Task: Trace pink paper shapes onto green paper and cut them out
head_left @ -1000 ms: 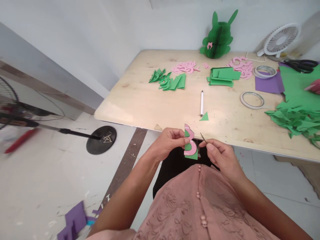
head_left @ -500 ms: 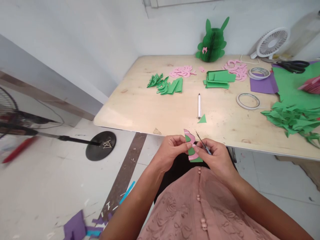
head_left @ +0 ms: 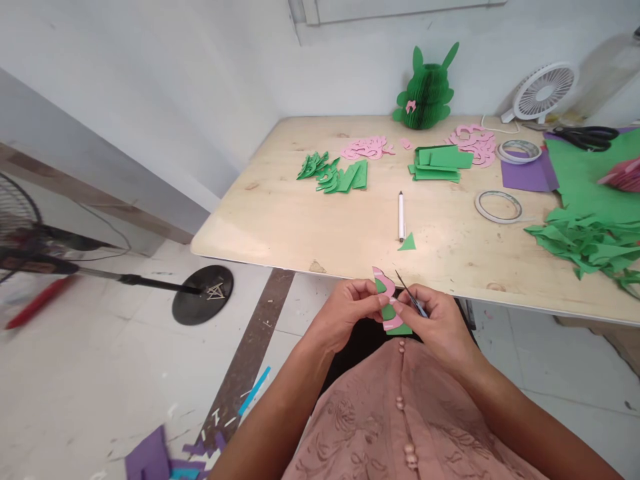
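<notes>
Just off the table's front edge, my left hand (head_left: 353, 312) pinches a pink curved paper cutout (head_left: 391, 325) laid over a piece of green paper (head_left: 389, 312). My right hand (head_left: 434, 313) is closed around small scissors (head_left: 413, 293), their blades pointing up and left. Its thumb and fingertip also touch the paper's right edge beside the left fingers. On the table beyond lie a white pen (head_left: 401, 217) and a small green paper triangle (head_left: 409, 242).
Green cut pieces (head_left: 333, 175), pink cutouts (head_left: 367, 147) and green strips (head_left: 440, 163) lie farther back. A green honeycomb paper rabbit (head_left: 426, 93) stands by the wall. Tape rolls (head_left: 499, 207), green scraps (head_left: 583, 237), black scissors (head_left: 587, 137) and a white fan (head_left: 545, 90) are to the right.
The view has tilted up slightly, so everything sits a little lower in the picture. Both hands keep their hold on the layered paper and scissors, with hardly any shift between them.
</notes>
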Demonstrator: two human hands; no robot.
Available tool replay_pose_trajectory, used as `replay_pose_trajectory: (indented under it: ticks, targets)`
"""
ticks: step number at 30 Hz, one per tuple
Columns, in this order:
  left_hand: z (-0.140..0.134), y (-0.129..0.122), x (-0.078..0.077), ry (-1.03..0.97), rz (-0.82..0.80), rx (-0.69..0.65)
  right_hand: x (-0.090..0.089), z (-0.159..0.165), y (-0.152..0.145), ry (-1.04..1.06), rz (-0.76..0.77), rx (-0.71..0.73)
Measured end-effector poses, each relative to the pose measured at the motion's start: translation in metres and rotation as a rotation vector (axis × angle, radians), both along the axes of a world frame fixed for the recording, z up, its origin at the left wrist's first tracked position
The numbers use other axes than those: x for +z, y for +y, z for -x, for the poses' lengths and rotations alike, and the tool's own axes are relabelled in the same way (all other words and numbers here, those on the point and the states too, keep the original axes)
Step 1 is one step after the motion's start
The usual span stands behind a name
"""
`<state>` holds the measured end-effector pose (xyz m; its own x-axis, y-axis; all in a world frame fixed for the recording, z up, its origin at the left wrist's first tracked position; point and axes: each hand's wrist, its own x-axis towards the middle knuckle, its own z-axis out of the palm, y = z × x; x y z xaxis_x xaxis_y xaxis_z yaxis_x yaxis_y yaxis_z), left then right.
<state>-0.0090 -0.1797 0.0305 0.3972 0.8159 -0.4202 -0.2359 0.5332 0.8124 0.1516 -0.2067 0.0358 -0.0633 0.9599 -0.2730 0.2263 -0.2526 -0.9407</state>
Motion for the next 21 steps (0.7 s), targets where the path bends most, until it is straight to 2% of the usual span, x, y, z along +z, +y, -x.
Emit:
replay_pose_trajectory:
  ticks: [21]
  targets:
    - [0.0011, 0.0033, 0.0016, 0.035, -0.024, -0.082, 0.0007, -0.0003, -0.0002, 0.014, 0.03, 0.032]
